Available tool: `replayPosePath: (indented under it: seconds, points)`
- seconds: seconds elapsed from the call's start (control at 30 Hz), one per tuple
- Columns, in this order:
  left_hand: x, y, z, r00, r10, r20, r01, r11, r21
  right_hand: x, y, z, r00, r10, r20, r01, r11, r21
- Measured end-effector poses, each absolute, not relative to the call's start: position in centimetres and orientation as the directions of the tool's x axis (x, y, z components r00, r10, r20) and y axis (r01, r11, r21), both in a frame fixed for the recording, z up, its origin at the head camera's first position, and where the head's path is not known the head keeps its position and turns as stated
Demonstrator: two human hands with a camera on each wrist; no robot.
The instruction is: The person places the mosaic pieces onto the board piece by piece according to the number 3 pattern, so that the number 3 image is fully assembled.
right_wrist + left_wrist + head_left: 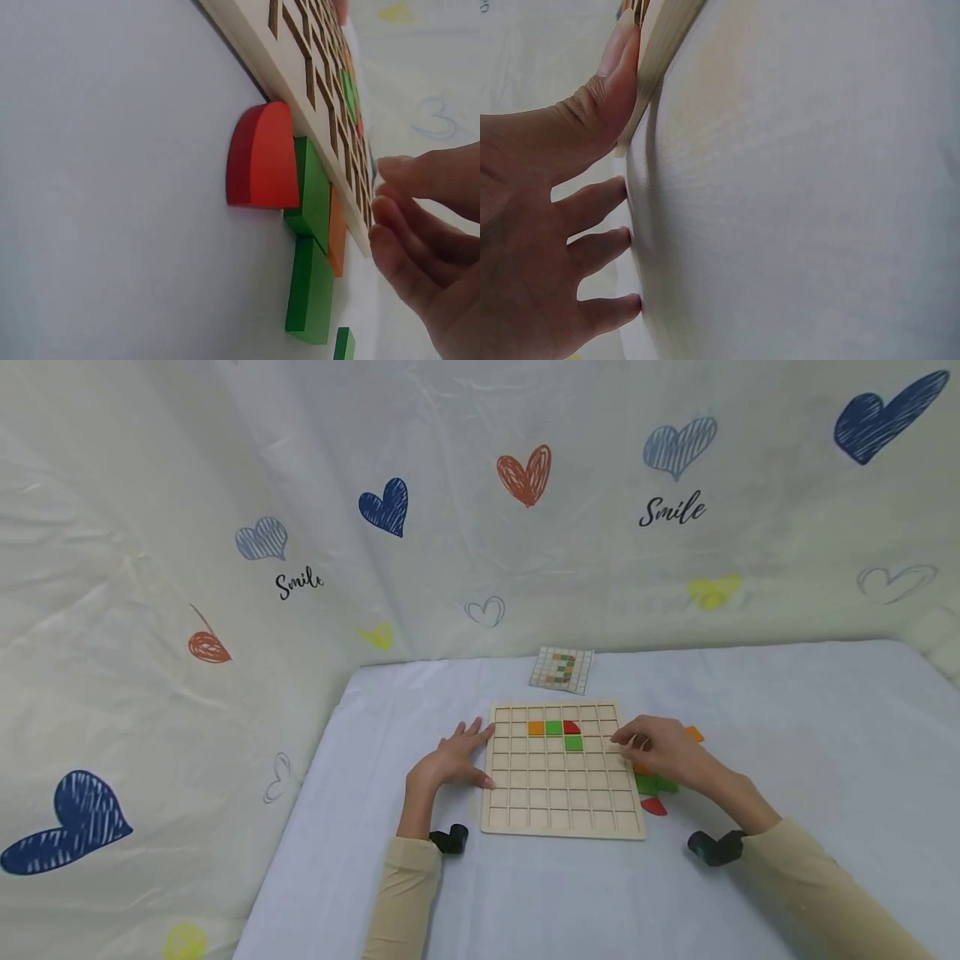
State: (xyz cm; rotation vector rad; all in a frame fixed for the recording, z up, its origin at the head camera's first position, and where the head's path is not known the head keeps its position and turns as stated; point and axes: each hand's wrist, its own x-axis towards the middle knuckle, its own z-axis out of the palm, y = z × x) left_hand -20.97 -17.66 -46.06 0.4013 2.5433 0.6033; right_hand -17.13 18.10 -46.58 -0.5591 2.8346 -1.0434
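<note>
A wooden grid board [525, 797] lies on the table. In one upper row it bears an orange square [536, 728], a green square [553, 728] and a red quarter-circle [572, 727]; another green square [573, 743] sits just below the red one. Fingers spread, my left hand [453, 758] rests at the board's left edge, its thumb [619, 67] against the side. Over the right edge hovers my right hand [663, 747], fingers loosely bent with no piece between them. Partly under it lie loose green blocks [310, 289], an orange block [337, 232] and a red quarter-circle block [262, 161].
Behind the board lies a small card [562, 670] printed with a coloured grid pattern. Another orange piece [695, 733] shows past the right hand. A white cloth [555, 893] covers the table, and a curtain with hearts [525, 477] hangs behind it.
</note>
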Motion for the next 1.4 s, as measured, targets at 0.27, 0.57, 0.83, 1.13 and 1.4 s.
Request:
replayPosePath:
  seconds: [0.27, 0.57, 0.83, 1.13, 1.4]
  points:
    - [-21.1, -17.4, -46.1, -0.833, 0.390, -0.393, 0.169, 0.855, 0.490, -16.5, 19.0, -47.0, -0.950, -0.311, -0.014, -0.224, 0.715, -0.662]
    - [-21.1, -17.4, -46.4, -0.830, 0.391, -0.398, 0.170, 0.856, 0.487, -16.1, 19.6, -47.0, -0.959, -0.272, -0.083, -0.158, 0.751, -0.641]
    - [-21.0, -17.3, -46.1, -0.832, 0.386, -0.398, 0.167, 0.859, 0.484, -16.0, 20.2, -47.1, -0.947, -0.313, -0.071, -0.211, 0.774, -0.597]
    - [-21.1, -17.5, -46.1, -0.834, 0.382, -0.398, 0.166, 0.862, 0.480, -16.1, 20.3, -47.4, -0.940, -0.339, -0.029, -0.254, 0.759, -0.600]
    - [-21.1, -17.6, -46.0, -0.835, 0.376, -0.402, 0.155, 0.861, 0.484, -16.4, 20.2, -47.5, -0.945, -0.323, -0.043, -0.232, 0.759, -0.608]
